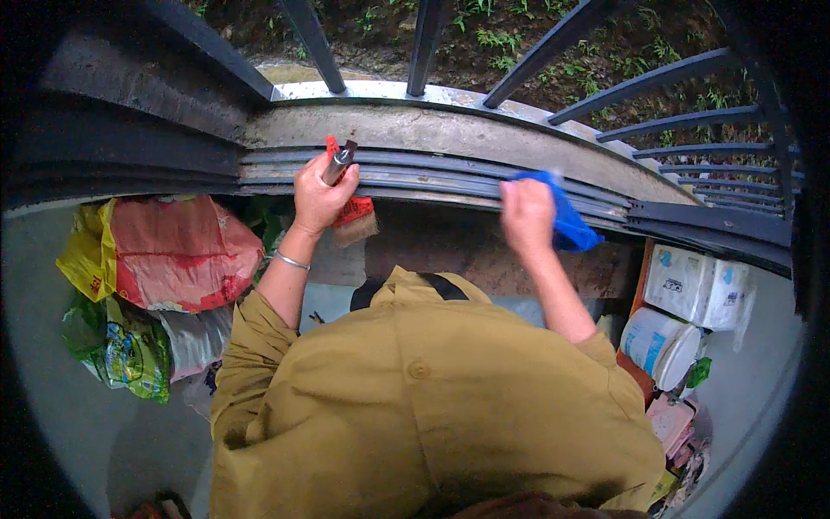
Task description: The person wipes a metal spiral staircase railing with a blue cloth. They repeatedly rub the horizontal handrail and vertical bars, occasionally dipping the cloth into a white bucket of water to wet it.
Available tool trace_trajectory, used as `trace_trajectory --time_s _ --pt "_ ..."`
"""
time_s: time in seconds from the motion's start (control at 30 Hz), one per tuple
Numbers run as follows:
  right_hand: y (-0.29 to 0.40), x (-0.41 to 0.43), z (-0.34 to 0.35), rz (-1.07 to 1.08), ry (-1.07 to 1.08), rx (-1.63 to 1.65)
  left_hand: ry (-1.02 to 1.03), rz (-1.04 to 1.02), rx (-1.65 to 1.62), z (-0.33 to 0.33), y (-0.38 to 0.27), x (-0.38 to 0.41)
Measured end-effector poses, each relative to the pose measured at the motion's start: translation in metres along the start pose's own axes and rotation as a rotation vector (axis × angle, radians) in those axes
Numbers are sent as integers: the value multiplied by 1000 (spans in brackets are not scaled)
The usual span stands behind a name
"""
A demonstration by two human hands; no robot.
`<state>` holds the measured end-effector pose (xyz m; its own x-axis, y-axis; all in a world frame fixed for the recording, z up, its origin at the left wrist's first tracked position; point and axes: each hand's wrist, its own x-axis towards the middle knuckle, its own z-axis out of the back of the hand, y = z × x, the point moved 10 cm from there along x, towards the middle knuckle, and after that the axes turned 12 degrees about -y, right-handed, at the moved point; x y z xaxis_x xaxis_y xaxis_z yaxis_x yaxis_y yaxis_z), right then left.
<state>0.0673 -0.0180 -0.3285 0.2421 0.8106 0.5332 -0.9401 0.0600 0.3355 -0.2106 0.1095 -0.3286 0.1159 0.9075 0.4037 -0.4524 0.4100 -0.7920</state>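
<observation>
My left hand [322, 194] is closed around a red-handled paintbrush [355, 217], its pale bristles pointing down past the inner side of the sill. The same hand also grips a tool with a shiny metal shaft [337, 165] and a dark end; its exact kind is unclear. On the right, my right hand [528, 211], slightly blurred, clutches a bright blue cloth [572, 220] over the metal window track [441, 180]. The cloth hangs across the track's grooves, and its contact with them is partly hidden by the hand.
Dark metal bars [425, 48] stand beyond a concrete ledge [415, 123], with plants and soil outside. Filled plastic bags [185, 253] lie at the left. A white bucket [658, 347] and wrapped white packs [697, 285] sit at the right.
</observation>
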Motion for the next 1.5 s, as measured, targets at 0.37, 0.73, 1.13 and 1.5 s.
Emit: trace_trajectory --time_s 0.37,0.73,1.13,1.5 --pt "52 24 6 -386 -185 675 -102 371 -238 29 42 3" --pt "-52 10 41 -70 -74 -115 -168 -134 241 79 44 19" --pt "31 33 -24 103 143 -296 -212 -232 127 82 39 17" --pt "234 72 -143 188 82 636 -227 -207 127 77 46 15"
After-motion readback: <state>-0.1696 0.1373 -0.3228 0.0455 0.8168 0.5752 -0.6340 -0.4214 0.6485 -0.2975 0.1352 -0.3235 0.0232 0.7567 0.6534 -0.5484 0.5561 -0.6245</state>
